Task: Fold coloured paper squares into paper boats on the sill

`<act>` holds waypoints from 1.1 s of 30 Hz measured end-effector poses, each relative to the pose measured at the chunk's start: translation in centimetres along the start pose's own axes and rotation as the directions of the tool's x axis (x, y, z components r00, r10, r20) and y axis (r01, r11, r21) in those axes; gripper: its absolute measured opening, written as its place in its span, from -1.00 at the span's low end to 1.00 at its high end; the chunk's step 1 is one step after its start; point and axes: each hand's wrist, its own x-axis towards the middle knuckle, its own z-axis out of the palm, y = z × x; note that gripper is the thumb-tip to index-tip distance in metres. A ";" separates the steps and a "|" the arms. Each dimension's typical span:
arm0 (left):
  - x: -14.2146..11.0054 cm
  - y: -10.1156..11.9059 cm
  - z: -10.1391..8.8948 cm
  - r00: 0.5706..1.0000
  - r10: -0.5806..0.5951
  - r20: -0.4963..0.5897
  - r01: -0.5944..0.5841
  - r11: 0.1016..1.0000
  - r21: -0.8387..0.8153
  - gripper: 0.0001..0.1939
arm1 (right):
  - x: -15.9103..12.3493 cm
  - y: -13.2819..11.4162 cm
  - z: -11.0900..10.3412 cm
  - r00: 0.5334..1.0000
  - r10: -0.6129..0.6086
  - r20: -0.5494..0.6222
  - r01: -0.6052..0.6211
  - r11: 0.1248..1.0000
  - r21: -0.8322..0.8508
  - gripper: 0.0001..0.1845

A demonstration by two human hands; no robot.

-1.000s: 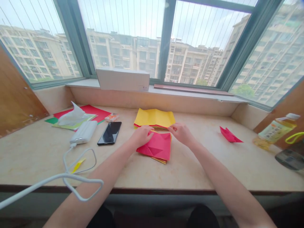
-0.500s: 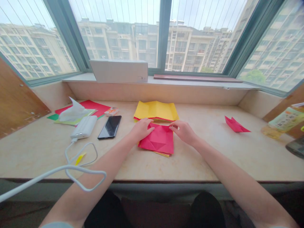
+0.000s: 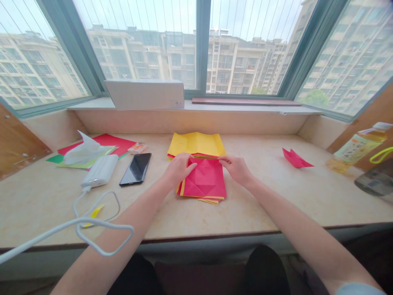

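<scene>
A creased pink-red paper square (image 3: 205, 180) lies on a small stack of yellow and red sheets in the middle of the stone counter (image 3: 245, 209). My left hand (image 3: 178, 166) rests on its upper left corner, fingers curled and pinching the edge. My right hand (image 3: 236, 167) pinches the upper right corner. Behind them lies a creased yellow sheet (image 3: 196, 144).
A black phone (image 3: 135, 169), a white power bank (image 3: 100, 170) with a looping white cable (image 3: 92, 221), a tissue (image 3: 82, 149) on red and green sheets at left. A folded red paper shape (image 3: 295, 158) and a drink bottle (image 3: 356, 151) at right. White box (image 3: 145, 94) on the sill.
The pink-red square has turned so that it lies squarer to the counter edge, and both hands shifted with it, staying at its top corners. The camera view tipped slightly.
</scene>
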 end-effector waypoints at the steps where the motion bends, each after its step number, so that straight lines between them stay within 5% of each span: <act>1: 0.0 0.0 0.0 1.000 -0.005 -0.004 0.005 1.000 -0.016 -0.72 | 0.0 0.0 -0.1 1.000 0.009 -0.016 -0.009 1.000 -0.004 -0.80; 7: -0.2 1.0 -0.2 0.993 -0.094 -0.070 0.077 0.973 -0.216 -0.37 | 0.4 -0.4 -0.8 0.979 0.109 -0.173 -0.082 0.984 0.160 -0.76; 14: -0.2 2.4 -0.7 0.990 -0.134 0.047 0.133 0.762 -0.633 -0.65 | 0.4 -1.7 -1.7 0.963 0.248 -0.103 -0.152 0.822 0.549 -0.55; 19: -0.2 2.8 -1.2 0.976 -0.214 0.034 0.169 0.654 -0.737 -0.63 | 0.1 -2.9 -2.1 0.972 0.199 0.127 -0.235 0.768 0.595 -0.48; 26: -0.2 2.8 -1.2 0.960 -0.243 -0.139 0.131 0.829 -0.544 -0.68 | -0.1 -3.5 -2.4 0.961 0.262 0.087 -0.261 0.763 0.591 -0.59; 33: -0.1 2.7 -1.3 0.943 -0.316 -0.105 0.155 0.697 -0.700 -0.66 | 0.0 -2.8 -2.9 0.971 0.211 0.113 -0.231 0.703 0.672 -0.63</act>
